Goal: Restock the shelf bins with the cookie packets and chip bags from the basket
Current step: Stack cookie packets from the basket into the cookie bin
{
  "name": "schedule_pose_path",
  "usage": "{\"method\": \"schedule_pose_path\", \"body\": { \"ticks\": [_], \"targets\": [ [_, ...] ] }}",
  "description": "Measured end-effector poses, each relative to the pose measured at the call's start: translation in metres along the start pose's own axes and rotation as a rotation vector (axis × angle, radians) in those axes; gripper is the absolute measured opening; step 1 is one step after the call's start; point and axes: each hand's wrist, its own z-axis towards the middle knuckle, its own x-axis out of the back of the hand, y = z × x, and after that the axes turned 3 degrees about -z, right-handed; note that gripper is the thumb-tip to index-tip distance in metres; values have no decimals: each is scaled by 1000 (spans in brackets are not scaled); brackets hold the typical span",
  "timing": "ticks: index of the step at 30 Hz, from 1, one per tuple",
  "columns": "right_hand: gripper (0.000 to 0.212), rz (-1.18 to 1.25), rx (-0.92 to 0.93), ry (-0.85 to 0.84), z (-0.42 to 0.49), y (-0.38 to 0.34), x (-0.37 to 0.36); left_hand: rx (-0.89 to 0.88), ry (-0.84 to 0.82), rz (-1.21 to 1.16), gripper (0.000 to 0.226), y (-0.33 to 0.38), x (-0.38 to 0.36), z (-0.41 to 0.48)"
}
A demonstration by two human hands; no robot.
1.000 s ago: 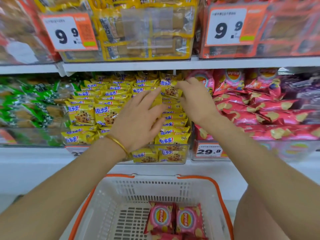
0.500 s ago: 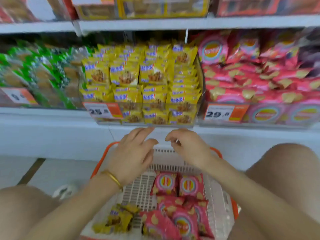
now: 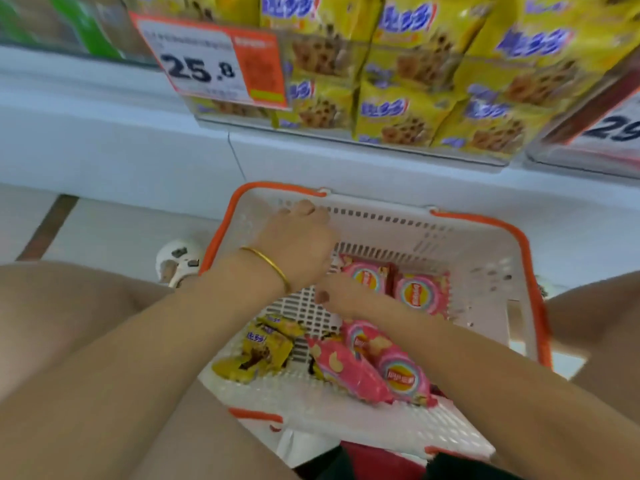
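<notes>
Inside the basket (image 3: 491, 221), left hand (image 3: 298, 244) and right hand (image 3: 341, 294) overlap, grips impossible to tell; chip bags (image 3: 419, 296) probably light, puffy, crushable; pinch sealed edges.

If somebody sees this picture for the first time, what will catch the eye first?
Two bare arms meet over a white basket with an orange rim, low in the middle; the left hand wears a gold bangle. Pink chip bags and a few yellow cookie packets lie in the basket. Above, a shelf bin packed with yellow packets carries a price tag reading 25.8.
</notes>
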Motion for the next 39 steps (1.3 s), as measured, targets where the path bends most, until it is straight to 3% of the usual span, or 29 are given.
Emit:
{"method": "schedule_pose_path", "body": {
  "ticks": [6, 10, 16, 20, 23, 27, 30, 32, 35, 39],
  "targets": [
    [32, -325, -60, -219, 32, -1, -76, 12, -92, -14, 31, 8, -5, 0],
    [30, -260, -95, -276, 38, 2, -96, 17, -114, -43, 31, 6, -5, 0],
    [20, 140, -161, 10, 27, 17, -81, 14, -118, -51, 29, 7, -9, 4],
    [38, 371, -156, 185, -4, 32, -36, -17, -164, -75, 32, 9, -9, 5],
    [37, 577, -226, 200, -31, 41, 14, -38, -211, -123, 38, 11, -10, 10],
    [20, 1155, -315, 82, -82, 41, 66, -56, -258, -335, 63, 24, -15, 19],
    [12, 1287, -290, 51, -124, 39, 86, -72, -127, -507, 48, 37, -7, 22],
    [15, 1187, -279, 158, -152, 37, 95, -67, -41, -627, 30, 40, 7, 21],
    [28, 820, -171, 441, -190, 33, 110, -25, -21, -835, 21, 38, 31, 15],
    [22, 791, 73, 520, -229, 26, 130, -31, -46, -1123, 12, 40, 65, 1]
  ]
}}
